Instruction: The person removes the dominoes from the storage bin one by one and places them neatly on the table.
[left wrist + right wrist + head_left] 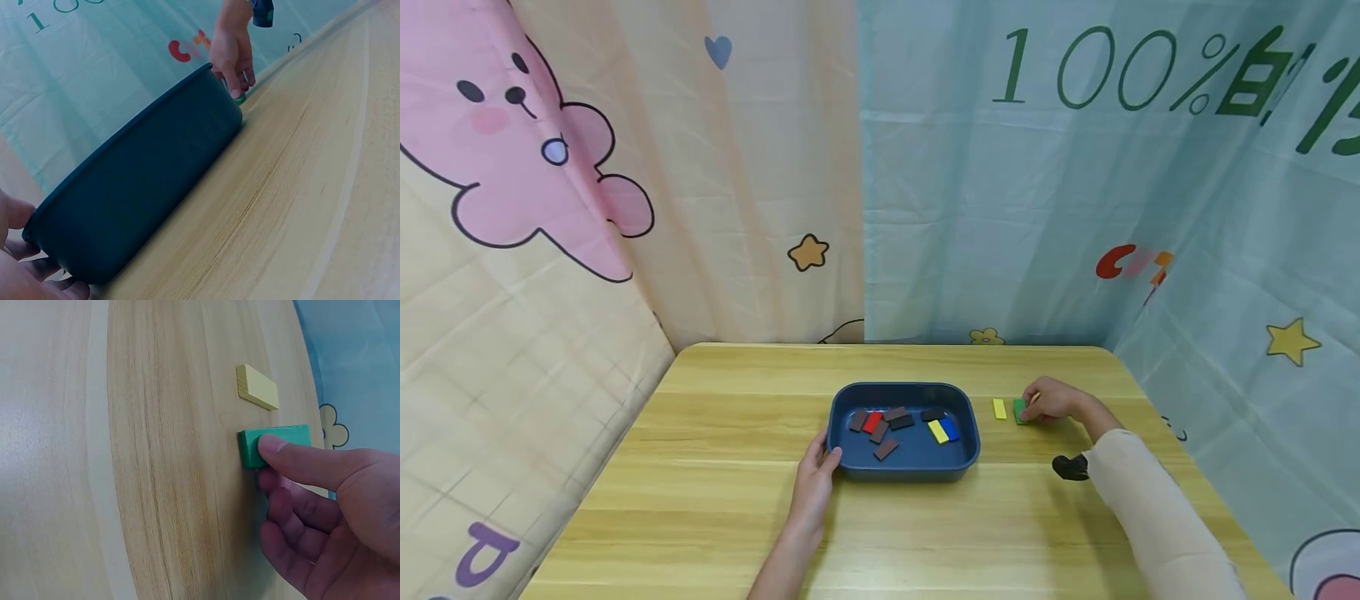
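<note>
Left hand (815,481) at eight o'clock on a dark blue tub (904,474), gripping its edge, assorted blocks (872,422) inside; yellow block (1000,409), toward the tub's three o'clock; green block (1018,412) just beyond, pinched by the right hand (1056,400)

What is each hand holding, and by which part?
The right hand pinches the green block, thumb on its broad face. The left hand grips the blue tray by its left end, thumb at the rim.

Green block (292,434) partly covered by right fingers (312,464), inside of tray (137,181) hidden in left wrist view, lettering (1236,107) cut off at right
</note>
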`<state>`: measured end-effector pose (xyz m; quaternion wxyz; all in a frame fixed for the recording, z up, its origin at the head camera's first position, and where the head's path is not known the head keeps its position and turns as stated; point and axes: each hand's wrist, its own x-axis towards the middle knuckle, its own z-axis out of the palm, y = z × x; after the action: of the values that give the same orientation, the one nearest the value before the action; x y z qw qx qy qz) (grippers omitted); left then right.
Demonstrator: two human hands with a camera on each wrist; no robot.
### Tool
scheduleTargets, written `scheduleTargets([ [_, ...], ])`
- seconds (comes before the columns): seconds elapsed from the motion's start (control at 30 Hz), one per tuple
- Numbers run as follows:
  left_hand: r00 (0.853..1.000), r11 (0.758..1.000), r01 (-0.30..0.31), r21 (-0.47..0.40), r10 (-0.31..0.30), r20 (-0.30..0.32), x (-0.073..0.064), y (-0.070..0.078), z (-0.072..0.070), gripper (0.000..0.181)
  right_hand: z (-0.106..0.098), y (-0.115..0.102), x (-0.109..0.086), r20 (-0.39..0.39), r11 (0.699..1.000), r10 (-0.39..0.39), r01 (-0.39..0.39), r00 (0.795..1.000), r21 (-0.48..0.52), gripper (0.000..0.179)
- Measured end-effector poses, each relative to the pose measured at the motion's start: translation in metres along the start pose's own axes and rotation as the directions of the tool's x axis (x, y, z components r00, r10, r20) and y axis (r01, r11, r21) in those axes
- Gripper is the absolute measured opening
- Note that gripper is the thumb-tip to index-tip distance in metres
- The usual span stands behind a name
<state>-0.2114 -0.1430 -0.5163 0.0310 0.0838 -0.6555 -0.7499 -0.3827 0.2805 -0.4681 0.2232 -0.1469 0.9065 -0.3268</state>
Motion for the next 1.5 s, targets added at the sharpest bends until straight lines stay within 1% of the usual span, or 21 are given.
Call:
scheduleTargets([
  [0.1,1.0,1.0,0.0,0.005,0.0,0.0,0.0,0.001,0.0,0.054,0.0,0.001,0.0,-0.017,0.999,0.011,-0.012,1.0,-0.048,0.011],
  [0.2,1.0,1.0,-0.002,0.003,0.002,0.002,0.0,0.001,0.0,0.054,-0.001,0.001,0.001,-0.038,0.994,0.004,-0.008,0.999,-0.11,0.014],
  [0.27,1.0,1.0,-0.005,-0.002,0.005,0.004,0.0,0.001,0.0,0.054,0.0,0.0,0.002,-0.044,0.992,-0.008,0.002,0.999,-0.13,0.017],
  [0.37,1.0,1.0,-0.008,-0.01,0.008,0.009,0.0,0.001,0.0,0.054,0.0,0.001,0.004,-0.053,0.991,-0.008,0.001,0.999,-0.134,0.018],
  [0.53,1.0,1.0,-0.008,-0.007,0.008,0.013,0.0,0.002,0.0,0.055,0.001,0.005,0.003,-0.075,0.995,0.029,-0.036,0.997,-0.09,0.016],
  [0.7,1.0,1.0,-0.006,-0.009,0.006,0.006,0.001,0.003,0.001,0.055,0.002,0.006,0.001,-0.101,0.997,0.019,-0.026,0.995,-0.073,0.02],
  [0.87,1.0,1.0,0.0,-0.019,0.0,0.015,0.0,0.002,0.0,0.055,0.004,0.005,-0.003,-0.115,0.999,0.013,-0.018,0.993,-0.049,0.028],
  [0.97,1.0,1.0,-0.001,-0.018,0.001,0.013,-0.001,0.003,0.0,0.055,0.003,0.003,-0.006,-0.142,0.999,0.015,-0.019,0.99,-0.026,0.032],
  [1.03,1.0,1.0,-0.001,-0.017,0.001,0.009,-0.001,0.002,0.001,0.054,0.002,0.0,-0.006,-0.15,1.0,0.003,-0.005,0.989,-0.014,0.035],
  [1.13,1.0,1.0,0.002,-0.012,-0.002,0.006,0.0,0.002,0.001,0.054,-0.002,-0.006,-0.006,-0.14,0.999,-0.026,0.029,0.99,0.019,0.035],
  [1.2,1.0,1.0,0.001,-0.013,-0.001,0.011,0.0,0.002,0.001,0.054,-0.005,-0.01,-0.004,-0.117,0.997,-0.058,0.064,0.991,0.043,0.036],
  [1.27,1.0,1.0,0.0,-0.017,0.0,0.014,0.001,0.002,0.001,0.055,-0.006,-0.014,-0.002,-0.098,0.994,-0.069,0.076,0.993,0.077,0.036],
  [1.4,1.0,1.0,-0.002,-0.021,0.002,0.011,0.001,0.003,0.001,0.055,-0.006,-0.021,0.003,-0.069,0.992,-0.065,0.071,0.995,0.101,0.036],
  [1.5,1.0,1.0,0.004,-0.021,-0.004,0.007,0.0,0.003,0.001,0.055,-0.003,-0.027,0.007,-0.056,0.993,-0.061,0.067,0.997,0.097,0.036],
])
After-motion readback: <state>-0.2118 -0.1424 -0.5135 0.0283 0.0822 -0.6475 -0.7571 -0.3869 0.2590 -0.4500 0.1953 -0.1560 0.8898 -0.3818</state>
